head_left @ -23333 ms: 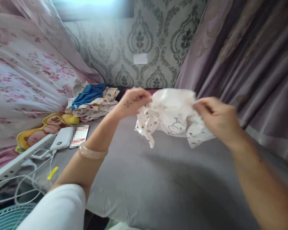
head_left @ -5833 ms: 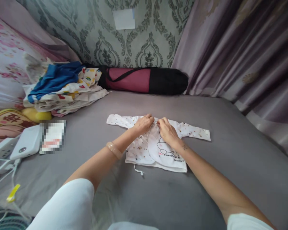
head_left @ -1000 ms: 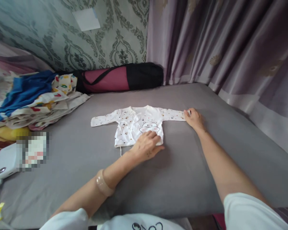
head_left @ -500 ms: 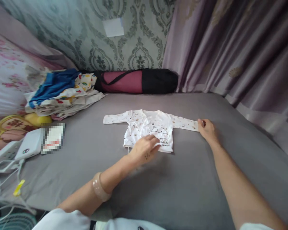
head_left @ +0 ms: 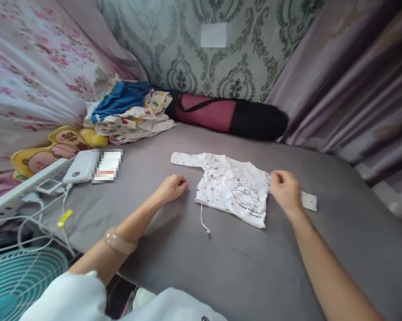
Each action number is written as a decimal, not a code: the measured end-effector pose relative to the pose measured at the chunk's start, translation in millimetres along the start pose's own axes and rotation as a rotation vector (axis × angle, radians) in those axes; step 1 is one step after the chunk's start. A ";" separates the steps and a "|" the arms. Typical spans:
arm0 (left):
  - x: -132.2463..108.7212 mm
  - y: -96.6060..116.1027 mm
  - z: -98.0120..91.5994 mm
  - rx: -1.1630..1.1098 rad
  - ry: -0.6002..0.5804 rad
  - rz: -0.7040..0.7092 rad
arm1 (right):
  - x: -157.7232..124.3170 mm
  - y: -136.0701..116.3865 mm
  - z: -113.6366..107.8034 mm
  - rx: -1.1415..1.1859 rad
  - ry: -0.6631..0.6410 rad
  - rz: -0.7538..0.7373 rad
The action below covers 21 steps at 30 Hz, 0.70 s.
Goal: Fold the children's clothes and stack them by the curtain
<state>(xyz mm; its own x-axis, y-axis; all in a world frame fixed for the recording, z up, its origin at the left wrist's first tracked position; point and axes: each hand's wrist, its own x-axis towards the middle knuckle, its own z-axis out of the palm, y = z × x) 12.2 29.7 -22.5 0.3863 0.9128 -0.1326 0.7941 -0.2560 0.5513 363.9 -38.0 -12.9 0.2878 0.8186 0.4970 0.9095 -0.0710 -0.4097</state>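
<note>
A small white baby shirt (head_left: 234,187) with a scattered print and a cartoon animal lies spread on the grey bed sheet, both sleeves stretched out sideways. From its lower left edge a thin tie string hangs toward me. My left hand (head_left: 171,188) is just left of the shirt, below its left sleeve, fingers curled closed with nothing visible in them. Over the middle of the right sleeve is my right hand (head_left: 287,191), its thumb and fingers drawn together. It covers part of that sleeve, with the cuff (head_left: 309,201) showing beyond. Whether its fingertips pinch any cloth is hidden.
A clothes pile (head_left: 130,111) and a maroon-and-black bag (head_left: 227,116) lie along the back. On the left are a yellow cushion (head_left: 53,149), a white power bank (head_left: 80,167), a power strip (head_left: 26,194) with cables, and a teal fan (head_left: 23,281). Curtains hang at both sides.
My left hand has moved off the shirt's front to its left side. My right hand has left the cuff and come inward along the sleeve. The view has turned left.
</note>
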 end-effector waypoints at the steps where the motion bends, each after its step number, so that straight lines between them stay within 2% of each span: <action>1: 3.4 2.9 -2.7 -0.033 -0.021 0.001 | -7.0 -24.5 8.1 0.086 -0.130 -0.064; 2: 5.3 5.5 -4.3 -0.070 -0.047 0.016 | -15.6 -49.9 15.6 0.164 -0.309 -0.166; 4: 4.2 9.2 -3.1 -0.154 -0.134 0.057 | -32.4 -96.6 28.6 0.230 -0.498 -0.319; 7: -6.1 10.7 8.2 -0.223 -0.210 0.111 | -40.9 -137.3 44.0 0.217 -0.541 -0.429; 11: -20.2 12.9 26.1 -0.109 -0.049 0.190 | -21.8 -137.8 66.5 0.120 -0.488 -0.421; 14: -27.3 20.3 31.7 -0.005 0.053 0.164 | -12.3 -128.1 85.0 0.012 -0.542 -0.384; 18: -33.2 32.0 33.5 -0.040 0.101 0.094 | -18.6 -121.1 102.3 -0.123 -0.639 -0.266; 21: -32.2 35.8 36.4 -0.098 0.103 0.149 | -23.9 -118.9 106.2 -0.145 -0.645 -0.275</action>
<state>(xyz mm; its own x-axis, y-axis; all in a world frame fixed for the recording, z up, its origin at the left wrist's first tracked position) 45.2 -20.4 -28.5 0.4420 0.8962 0.0388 0.6801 -0.3631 0.6369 217.0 11.4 -57.3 -0.1516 0.9884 -0.0018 0.9672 0.1479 -0.2063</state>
